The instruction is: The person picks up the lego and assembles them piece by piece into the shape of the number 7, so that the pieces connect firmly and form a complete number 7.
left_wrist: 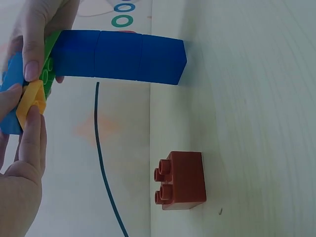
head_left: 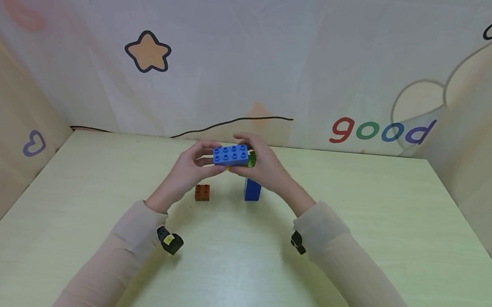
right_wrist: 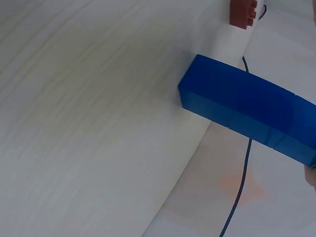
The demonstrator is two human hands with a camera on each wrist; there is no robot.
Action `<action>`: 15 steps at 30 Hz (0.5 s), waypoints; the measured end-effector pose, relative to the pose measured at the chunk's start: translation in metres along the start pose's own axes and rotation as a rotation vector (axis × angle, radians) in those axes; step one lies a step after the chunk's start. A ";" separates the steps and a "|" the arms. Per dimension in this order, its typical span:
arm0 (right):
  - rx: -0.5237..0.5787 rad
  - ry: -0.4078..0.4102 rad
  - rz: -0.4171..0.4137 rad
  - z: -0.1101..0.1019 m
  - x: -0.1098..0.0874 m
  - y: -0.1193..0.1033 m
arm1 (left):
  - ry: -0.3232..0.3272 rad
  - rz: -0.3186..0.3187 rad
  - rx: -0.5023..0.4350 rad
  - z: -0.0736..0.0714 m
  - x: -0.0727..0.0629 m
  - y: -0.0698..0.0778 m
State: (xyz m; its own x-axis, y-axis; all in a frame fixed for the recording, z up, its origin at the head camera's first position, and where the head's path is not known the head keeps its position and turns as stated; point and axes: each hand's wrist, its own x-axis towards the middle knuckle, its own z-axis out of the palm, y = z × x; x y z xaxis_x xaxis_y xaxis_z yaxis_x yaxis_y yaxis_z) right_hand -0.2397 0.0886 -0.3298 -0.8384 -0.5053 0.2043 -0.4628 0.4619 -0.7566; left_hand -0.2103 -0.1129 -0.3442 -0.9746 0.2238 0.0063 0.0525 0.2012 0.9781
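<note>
Over a standing tower of several blue bricks (left_wrist: 118,57), both hands hold a joined piece at its top. A long blue studded brick (head_left: 231,155) is uppermost, with a small yellow brick (left_wrist: 30,104) below it. Beneath these, a green brick (left_wrist: 48,71) caps the tower. My left hand (head_left: 191,162) grips the blue studded brick's left end, one fingertip touching the yellow brick. From the other side, my right hand (head_left: 267,167) grips around the green brick, its thumb beside the yellow one. In the right wrist view, only the tower's lower part shows plainly.
A small brown-red brick (head_left: 202,192) with studs up stands on the pale table (head_left: 233,272), left of the tower. Behind the table's far edge hangs a printed cloth (head_left: 237,62). Small cameras (head_left: 169,240) are strapped to the wrists.
</note>
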 end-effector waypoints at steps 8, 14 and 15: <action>-0.341 0.067 -0.223 0.006 -0.008 0.006 | -0.005 -0.021 -0.002 0.001 0.000 -0.001; -0.729 0.215 -0.426 0.012 -0.011 0.010 | -0.012 -0.029 -0.035 0.002 0.001 -0.001; -0.766 0.245 -0.460 0.013 -0.011 0.011 | -0.013 -0.030 -0.045 0.002 0.001 -0.001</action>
State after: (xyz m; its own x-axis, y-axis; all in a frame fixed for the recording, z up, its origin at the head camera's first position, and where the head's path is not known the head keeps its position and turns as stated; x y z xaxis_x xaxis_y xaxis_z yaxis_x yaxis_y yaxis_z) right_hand -0.2319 0.0902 -0.3484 -0.5217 -0.6308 0.5744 -0.7563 0.6535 0.0308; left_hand -0.2103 -0.1107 -0.3457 -0.9726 0.2310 -0.0261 0.0127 0.1647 0.9863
